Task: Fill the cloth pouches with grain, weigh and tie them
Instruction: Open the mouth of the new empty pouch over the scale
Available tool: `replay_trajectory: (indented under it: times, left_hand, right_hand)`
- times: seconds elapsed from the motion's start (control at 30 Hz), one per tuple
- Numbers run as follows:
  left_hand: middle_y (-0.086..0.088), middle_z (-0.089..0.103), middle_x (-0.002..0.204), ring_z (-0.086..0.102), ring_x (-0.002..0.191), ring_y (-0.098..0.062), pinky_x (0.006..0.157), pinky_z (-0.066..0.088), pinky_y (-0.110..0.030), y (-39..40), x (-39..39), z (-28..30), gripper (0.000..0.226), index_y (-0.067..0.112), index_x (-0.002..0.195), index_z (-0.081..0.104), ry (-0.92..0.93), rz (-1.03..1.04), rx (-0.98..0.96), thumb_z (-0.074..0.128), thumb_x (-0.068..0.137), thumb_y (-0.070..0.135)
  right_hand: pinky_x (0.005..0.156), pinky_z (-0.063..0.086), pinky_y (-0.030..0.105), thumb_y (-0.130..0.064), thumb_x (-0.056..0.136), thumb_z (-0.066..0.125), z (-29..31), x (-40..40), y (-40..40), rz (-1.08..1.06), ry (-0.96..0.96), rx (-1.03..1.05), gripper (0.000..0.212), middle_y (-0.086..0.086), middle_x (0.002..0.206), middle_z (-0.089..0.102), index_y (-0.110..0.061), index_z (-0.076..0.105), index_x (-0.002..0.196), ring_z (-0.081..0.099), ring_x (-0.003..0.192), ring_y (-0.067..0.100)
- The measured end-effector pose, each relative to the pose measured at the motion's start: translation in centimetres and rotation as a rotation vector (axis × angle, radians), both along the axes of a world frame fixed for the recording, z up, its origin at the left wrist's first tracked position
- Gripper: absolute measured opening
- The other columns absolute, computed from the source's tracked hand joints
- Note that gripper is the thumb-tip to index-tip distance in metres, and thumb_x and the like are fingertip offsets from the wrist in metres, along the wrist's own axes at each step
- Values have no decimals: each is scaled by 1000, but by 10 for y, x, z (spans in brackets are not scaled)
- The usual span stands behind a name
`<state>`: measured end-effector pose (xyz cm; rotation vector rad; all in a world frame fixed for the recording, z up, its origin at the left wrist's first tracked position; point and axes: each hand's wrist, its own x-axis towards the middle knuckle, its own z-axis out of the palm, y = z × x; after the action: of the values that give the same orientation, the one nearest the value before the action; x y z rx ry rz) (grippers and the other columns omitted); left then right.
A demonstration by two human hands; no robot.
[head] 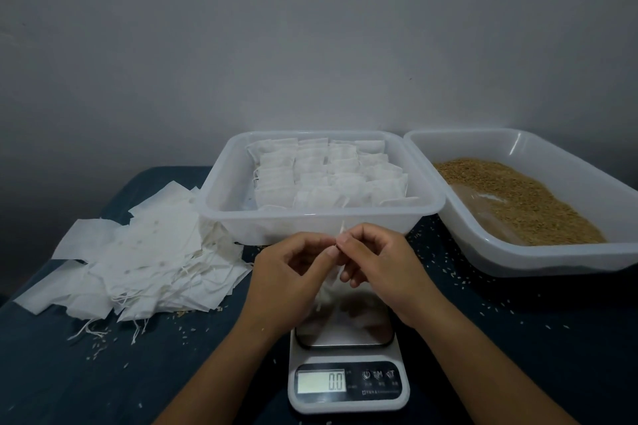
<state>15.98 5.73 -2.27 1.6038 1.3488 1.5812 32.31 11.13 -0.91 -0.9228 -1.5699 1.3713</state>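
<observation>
Your left hand (293, 272) and right hand (376, 266) pinch the pouch (331, 281) string; beyond your fingers many tied pouches (324, 172) wait, beside them empty pouches (138, 252) remain.

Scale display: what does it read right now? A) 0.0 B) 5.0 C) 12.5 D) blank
A: the scale display shows 0.0, and both hands hold the pouch up above the scale's platform rather than resting it there.
</observation>
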Motion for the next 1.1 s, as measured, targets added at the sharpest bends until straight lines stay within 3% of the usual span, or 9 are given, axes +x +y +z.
replay_trajectory:
  times: [0.17, 0.47, 0.7, 0.77, 0.93, 1.07, 1.1]
  left_hand:
    - [9, 80, 92, 77, 89, -11, 80, 59, -21, 2, -1, 0, 19, 21, 105, 81, 28, 8, 2, 70, 98, 6]
    - [8, 81, 92, 77, 88, -11, 81, 59, -22, 2, 0, -2, 19, 15, 104, 82, 34, 18, -23, 70, 96, 2]
    - [4, 81, 94, 77, 90, -13, 80, 59, -23, 6, -2, -4, 18, 17, 103, 80, -94, -22, -99, 72, 95, 3]
    - [4, 80, 93, 77, 88, -14, 79, 61, -25, 6, -2, -5, 19, 20, 104, 77, -94, 12, -96, 75, 93, 5]
    - [15, 76, 86, 75, 79, -7, 69, 57, -15, 3, -1, -4, 28, 36, 97, 67, -3, 226, 44, 78, 90, 12]
    - [20, 72, 87, 72, 78, 0, 69, 52, -7, 3, -4, -3, 32, 37, 94, 58, 137, 400, 153, 80, 87, 15]
    - [18, 71, 83, 72, 78, 1, 69, 52, -8, 4, -5, -3, 34, 38, 95, 57, 170, 417, 168, 80, 86, 15]
  right_hand:
    - [55, 54, 24, -15, 102, 66, -2, 0, 0, -13, -21, 13, 17, 9, 76, 74, -7, 74, 90, 68, 60, 20]
    - [53, 51, 23, -8, 101, 62, -4, 0, 2, -24, -54, 28, 20, 5, 69, 71, -9, 69, 82, 66, 58, 17]
    - [54, 51, 24, -8, 101, 62, -3, 1, 3, -23, -78, 66, 22, 2, 65, 69, -13, 67, 80, 64, 58, 15]
    - [54, 51, 24, -7, 101, 61, -3, 1, 2, -24, -91, 83, 23, 4, 66, 69, -13, 66, 80, 64, 58, 15]
    - [56, 52, 26, -16, 99, 64, -1, 3, 1, -85, -236, 180, 17, 0, 68, 70, -13, 65, 82, 69, 59, 13]
    - [59, 54, 31, -22, 93, 68, -1, 3, -2, -150, -392, 283, 15, -2, 66, 69, -19, 65, 79, 68, 58, 12]
    - [58, 53, 28, -23, 93, 70, -2, 2, -2, -165, -420, 329, 15, -4, 66, 68, -20, 66, 79, 66, 59, 11]
